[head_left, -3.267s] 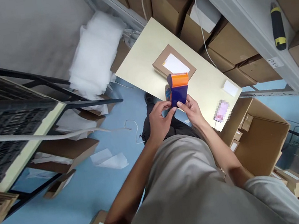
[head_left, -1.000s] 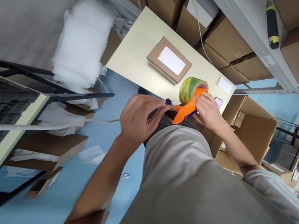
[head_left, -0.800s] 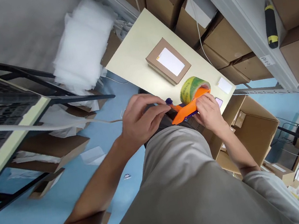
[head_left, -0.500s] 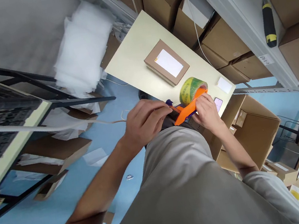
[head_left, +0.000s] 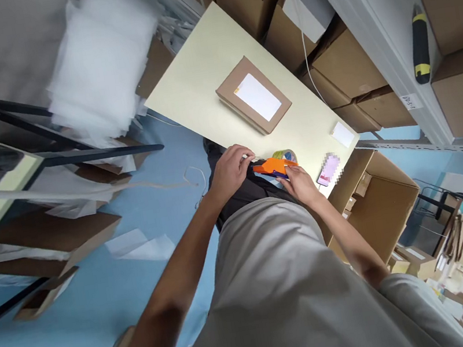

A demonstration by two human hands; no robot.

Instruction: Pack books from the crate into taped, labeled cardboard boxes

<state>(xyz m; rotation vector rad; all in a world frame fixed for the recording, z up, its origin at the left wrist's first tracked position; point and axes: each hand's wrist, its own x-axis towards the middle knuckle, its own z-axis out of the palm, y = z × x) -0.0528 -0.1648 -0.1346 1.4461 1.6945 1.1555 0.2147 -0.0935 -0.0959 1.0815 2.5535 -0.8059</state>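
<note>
An orange and purple tape dispenser (head_left: 274, 167) is held near the table's front edge by my right hand (head_left: 302, 184), its fingers wrapped round one end. The roll of yellow-green tape (head_left: 285, 157) on it shows only in part behind the orange frame. My left hand (head_left: 231, 169) is closed in a pinch right by the dispenser's other end; what lies between its fingertips is too small to make out. Beyond my hands, a closed cardboard box (head_left: 251, 97) with a white label (head_left: 260, 97) on top lies on the pale table (head_left: 188, 80).
A phone (head_left: 328, 170) and a white card (head_left: 342, 135) are at the table's right end. An open carton (head_left: 387, 196) stands beside it. Shelves with boxes (head_left: 348, 64) and a black-yellow cutter (head_left: 419, 44) run behind. White foam sheets (head_left: 101, 59) hang at the left.
The dispenser has turned and dropped lower, so less of the tape roll shows. Both hands moved with it, the right one leftward. The view has shifted, and more of the phone is visible.
</note>
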